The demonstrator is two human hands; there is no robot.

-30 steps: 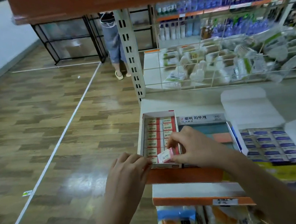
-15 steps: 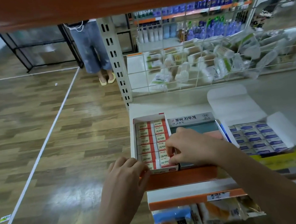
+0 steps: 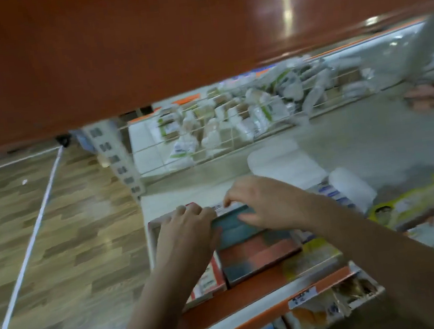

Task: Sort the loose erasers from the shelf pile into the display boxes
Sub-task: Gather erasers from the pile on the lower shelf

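Now red eraser box (image 3: pixel 206 281) full-looking on shelf (image 3: pixel 243 289), no loose eraser seen since 1 s ago; both hands moved to teal/orange box (image 3: pixel 252 250): left hand (image 3: pixel 186 240) gripping edge, right hand (image 3: pixel 264 205) pinching flap.

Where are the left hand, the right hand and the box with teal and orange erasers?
left hand (image 3: pixel 185 234), head view, back of the hand.
right hand (image 3: pixel 268 204), head view, back of the hand.
teal and orange eraser box (image 3: pixel 260 252), head view, its orange row.
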